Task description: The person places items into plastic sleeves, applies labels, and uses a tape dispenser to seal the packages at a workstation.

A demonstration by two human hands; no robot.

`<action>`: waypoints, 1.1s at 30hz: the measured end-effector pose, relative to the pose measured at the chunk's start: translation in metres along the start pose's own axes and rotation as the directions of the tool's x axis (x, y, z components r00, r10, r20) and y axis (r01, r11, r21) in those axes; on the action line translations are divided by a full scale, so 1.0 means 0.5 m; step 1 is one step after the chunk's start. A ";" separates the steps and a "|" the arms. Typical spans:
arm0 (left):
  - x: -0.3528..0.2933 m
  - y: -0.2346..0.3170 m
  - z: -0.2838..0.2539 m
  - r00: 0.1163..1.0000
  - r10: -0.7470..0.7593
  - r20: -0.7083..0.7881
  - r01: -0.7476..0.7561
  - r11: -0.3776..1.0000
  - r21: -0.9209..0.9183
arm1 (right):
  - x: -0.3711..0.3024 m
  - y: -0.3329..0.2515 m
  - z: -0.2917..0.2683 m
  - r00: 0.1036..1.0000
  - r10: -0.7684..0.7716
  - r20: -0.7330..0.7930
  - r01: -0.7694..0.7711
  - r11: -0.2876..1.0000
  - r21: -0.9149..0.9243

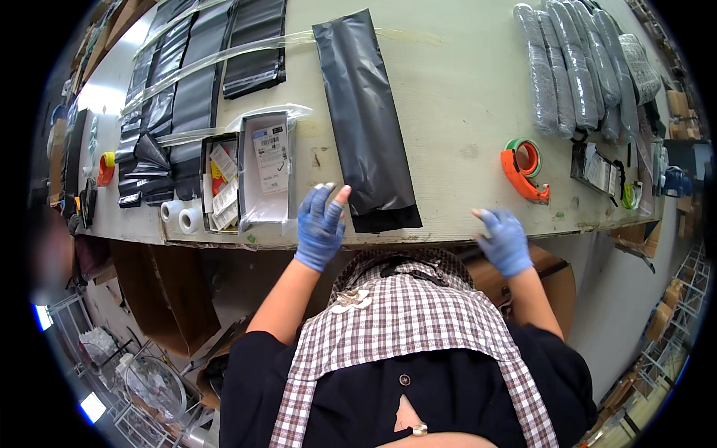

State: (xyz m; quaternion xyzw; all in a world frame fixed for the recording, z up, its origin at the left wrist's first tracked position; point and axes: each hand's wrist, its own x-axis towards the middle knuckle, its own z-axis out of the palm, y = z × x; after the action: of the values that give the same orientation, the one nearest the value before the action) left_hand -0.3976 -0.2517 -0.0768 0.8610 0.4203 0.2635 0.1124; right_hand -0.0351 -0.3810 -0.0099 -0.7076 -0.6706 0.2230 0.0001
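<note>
A long black plastic mailing bag (366, 119) lies flat on the pale table (455, 89), its near end close to the front edge. My left hand (321, 228), in a blue glove with bare fingertips, is beside the bag's lower left corner. Its fingers are apart and hold nothing. To the right of the bag, my right hand (503, 240), gloved the same way, hovers by the table edge with fingers spread and nothing in them. An orange tape dispenser (520, 179) with a green-rimmed roll rests just beyond the right hand.
Stacks of black bags (198, 82) lie at the left under clear strips. Nearer stand a grey box (265, 168) with a label, a box of small packets (222, 183) and white rolls (190, 219). Several plastic-wrapped grey bundles (571, 67) lie far right, with a small black box (595, 168) nearer.
</note>
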 end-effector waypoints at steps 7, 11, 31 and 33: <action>0.060 -0.034 0.045 0.848 0.524 -0.080 -0.530 0.840 -0.121 | 0.262 -0.103 0.099 0.424 -0.780 -0.461 0.780 0.573 -0.253; 0.063 -0.014 0.040 0.957 0.291 0.025 -0.261 0.891 -0.371 | 0.251 -0.099 0.102 0.576 -0.610 -0.544 0.773 0.624 0.119; -0.094 0.143 0.022 0.960 -0.261 -0.104 0.257 0.965 -0.054 | 0.050 -0.162 0.188 0.921 0.388 -0.024 -0.317 0.786 0.530; -0.082 0.138 0.014 0.956 -0.116 -0.270 0.086 0.989 -0.119 | 0.052 -0.174 0.174 0.917 0.400 -0.003 -0.341 0.784 0.518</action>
State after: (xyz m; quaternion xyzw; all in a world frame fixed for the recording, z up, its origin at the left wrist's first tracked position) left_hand -0.3690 -0.3265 -0.0688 0.7861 0.4608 0.3967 0.1114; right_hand -0.1450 -0.3736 -0.0706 -0.8113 -0.4347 0.3469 0.1802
